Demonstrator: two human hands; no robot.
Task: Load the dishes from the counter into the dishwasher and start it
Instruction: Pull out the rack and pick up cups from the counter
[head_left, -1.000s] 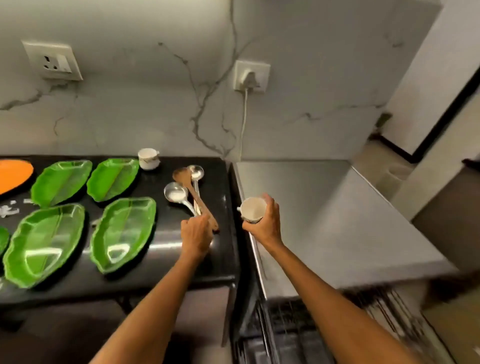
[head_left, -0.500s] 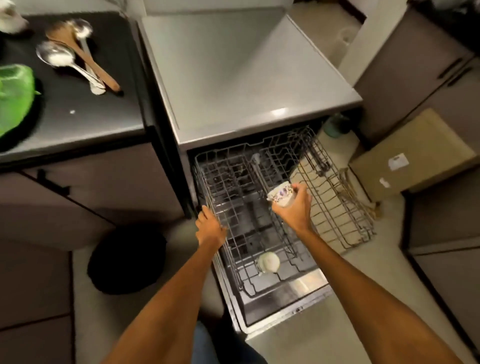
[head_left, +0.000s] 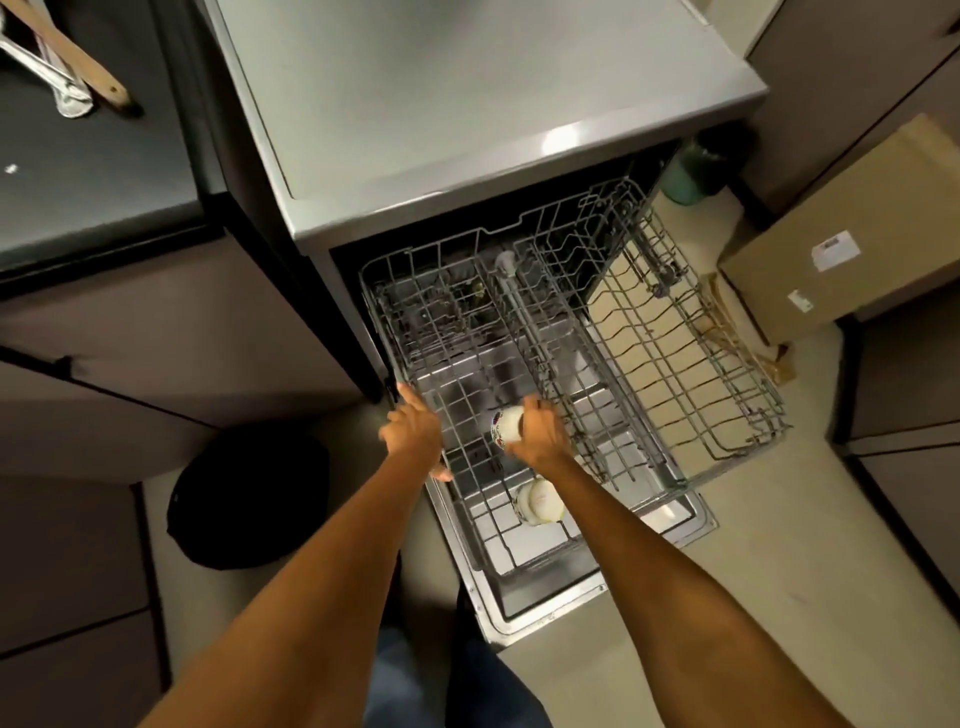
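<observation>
The dishwasher stands open with its wire rack pulled out over the lowered door. My right hand grips a small white patterned cup, tipped on its side, low over the rack's left half. A second white cup sits upside down in the rack nearer to me. My left hand rests on the rack's left rim with its fingers spread. A wooden spoon and a metal spoon lie on the black counter at the top left.
A second wire rack juts out to the right over the floor. A cardboard box stands at the right, a green container behind the dishwasher's corner. A black round object lies on the floor at the left.
I turned from the counter down to the open dishwasher. My right hand carried the cup down into the rack, and my left hand left the counter and settled on the rack's left rim.
</observation>
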